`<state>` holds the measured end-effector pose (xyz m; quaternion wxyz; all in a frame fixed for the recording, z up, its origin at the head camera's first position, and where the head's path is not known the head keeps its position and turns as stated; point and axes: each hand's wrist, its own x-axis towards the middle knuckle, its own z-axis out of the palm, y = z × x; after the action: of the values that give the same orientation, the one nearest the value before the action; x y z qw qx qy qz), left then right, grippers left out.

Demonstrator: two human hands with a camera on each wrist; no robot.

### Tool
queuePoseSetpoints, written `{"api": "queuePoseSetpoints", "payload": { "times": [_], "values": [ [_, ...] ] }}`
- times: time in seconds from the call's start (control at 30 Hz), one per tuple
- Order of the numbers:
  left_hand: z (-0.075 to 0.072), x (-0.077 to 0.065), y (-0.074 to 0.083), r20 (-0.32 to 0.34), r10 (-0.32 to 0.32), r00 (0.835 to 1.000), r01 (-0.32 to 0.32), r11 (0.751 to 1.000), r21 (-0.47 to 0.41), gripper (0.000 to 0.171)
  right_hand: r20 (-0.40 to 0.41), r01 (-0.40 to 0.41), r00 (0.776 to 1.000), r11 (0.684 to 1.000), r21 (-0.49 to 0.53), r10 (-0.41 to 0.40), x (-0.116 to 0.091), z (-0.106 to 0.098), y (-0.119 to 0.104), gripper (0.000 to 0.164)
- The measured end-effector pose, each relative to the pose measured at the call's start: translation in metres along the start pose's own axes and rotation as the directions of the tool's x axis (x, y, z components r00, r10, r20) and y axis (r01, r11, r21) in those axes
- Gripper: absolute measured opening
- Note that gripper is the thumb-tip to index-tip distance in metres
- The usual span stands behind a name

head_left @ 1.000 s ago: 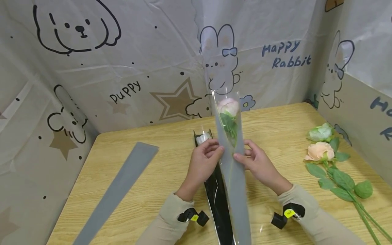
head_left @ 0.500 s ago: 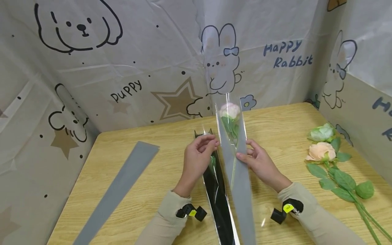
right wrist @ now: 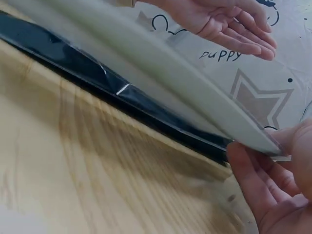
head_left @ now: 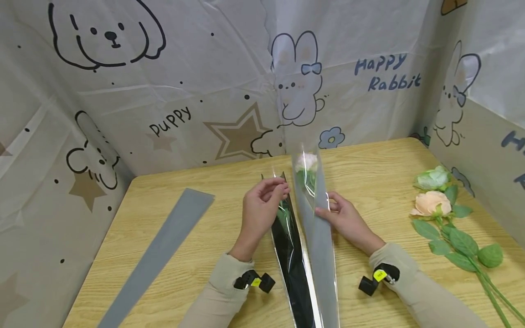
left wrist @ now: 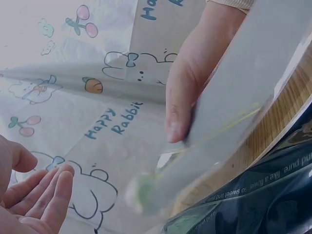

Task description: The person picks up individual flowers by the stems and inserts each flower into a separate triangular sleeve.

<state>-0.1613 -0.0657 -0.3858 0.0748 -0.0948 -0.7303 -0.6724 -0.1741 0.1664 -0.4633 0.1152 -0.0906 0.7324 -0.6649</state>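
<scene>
My right hand [head_left: 348, 218] pinches the right edge of a grey flower sleeve [head_left: 321, 255] with a clear front. Inside it a pale pink flower [head_left: 306, 162] with green leaves shows at the top; in the left wrist view this bloom is blurred. To its left lies a black flower sleeve [head_left: 292, 259], with printed lettering in the left wrist view. Over the black sleeve's upper end hovers my left hand [head_left: 262, 205], fingers loosely bent and holding nothing. That hand hides most of the flower in the black sleeve.
An unfilled-looking grey sleeve [head_left: 164, 246] lies flat on the wooden table [head_left: 234, 218] at left. At right lie a peach rose [head_left: 431, 203] and a pale green flower [head_left: 432, 178] with long leafy stems. Printed cloth [head_left: 184, 54] stands around the table's back and sides.
My left hand has let go of the grey sleeve and moved left. My right hand has lowered the sleeve, with its flower, down beside the black one.
</scene>
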Motion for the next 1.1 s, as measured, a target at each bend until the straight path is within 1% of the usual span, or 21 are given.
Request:
{"api": "queuePoseSetpoints", "payload": {
  "times": [0.1,0.2,0.27,0.3,0.37,0.47,0.53,0.6,0.63,0.7,0.83,0.93,1.03,1.1],
  "values": [
    [0.000,0.000,-0.001,0.001,0.004,1.000,-0.004,1.000,0.011,0.025,0.008,-0.003,1.000,0.994,-0.106,0.004,0.000,0.000,0.002,0.055],
    [-0.001,0.000,-0.001,0.001,0.013,1.000,-0.013,1.000,0.026,0.025,-0.002,0.005,1.000,0.968,-0.250,-0.006,0.000,0.001,0.004,0.054],
    [-0.001,0.000,-0.002,0.000,0.017,1.000,-0.016,0.999,0.036,0.025,-0.021,0.021,0.999,0.933,-0.360,-0.031,0.000,0.002,0.006,0.055],
    [-0.001,0.000,-0.002,-0.001,0.017,1.000,-0.017,0.999,0.040,0.025,-0.032,0.022,0.999,0.917,-0.399,-0.038,0.000,0.002,0.006,0.055],
    [-0.001,0.000,-0.001,-0.002,0.016,1.000,-0.016,0.999,0.044,0.024,-0.035,0.029,0.998,0.897,-0.442,-0.050,-0.001,0.004,0.006,0.055],
    [-0.002,0.000,-0.001,-0.006,0.013,1.000,-0.012,0.999,0.049,0.023,-0.047,0.070,0.993,0.844,-0.531,-0.112,-0.001,0.007,0.006,0.052],
    [-0.002,0.000,-0.001,-0.008,0.012,1.000,-0.012,0.999,0.049,0.023,-0.054,0.107,0.984,0.802,-0.587,-0.170,-0.002,0.009,0.005,0.047],
    [-0.002,0.000,-0.001,-0.009,0.014,1.000,-0.013,0.999,0.048,0.024,-0.070,0.133,0.970,0.748,-0.650,-0.234,-0.002,0.009,0.004,0.043],
    [-0.002,0.000,-0.001,-0.008,0.016,1.000,-0.015,0.999,0.047,0.024,-0.074,0.141,0.964,0.731,-0.668,-0.254,-0.002,0.010,0.004,0.041],
    [-0.002,0.000,-0.002,-0.007,0.018,1.000,-0.018,0.999,0.040,0.025,-0.080,0.146,0.958,0.710,-0.688,-0.275,-0.002,0.009,0.005,0.038],
    [-0.003,0.001,-0.003,-0.010,0.012,1.000,-0.012,0.999,0.039,0.024,-0.108,0.150,0.940,0.678,-0.720,-0.322,-0.002,0.007,0.006,0.031],
    [-0.005,0.003,-0.006,-0.017,0.002,1.000,-0.001,0.999,0.049,0.022,-0.151,0.157,0.912,0.667,-0.729,-0.380,-0.002,0.004,0.006,0.023],
    [-0.007,0.005,-0.010,-0.029,-0.006,1.000,0.008,0.998,0.064,0.024,-0.192,0.181,0.876,0.669,-0.721,-0.443,-0.001,0.001,0.008,0.018],
    [-0.010,0.007,-0.013,-0.041,-0.012,0.999,0.015,0.997,0.075,0.024,-0.216,0.204,0.852,0.682,-0.702,-0.477,-0.001,-0.001,0.009,0.015]
  ]
}}
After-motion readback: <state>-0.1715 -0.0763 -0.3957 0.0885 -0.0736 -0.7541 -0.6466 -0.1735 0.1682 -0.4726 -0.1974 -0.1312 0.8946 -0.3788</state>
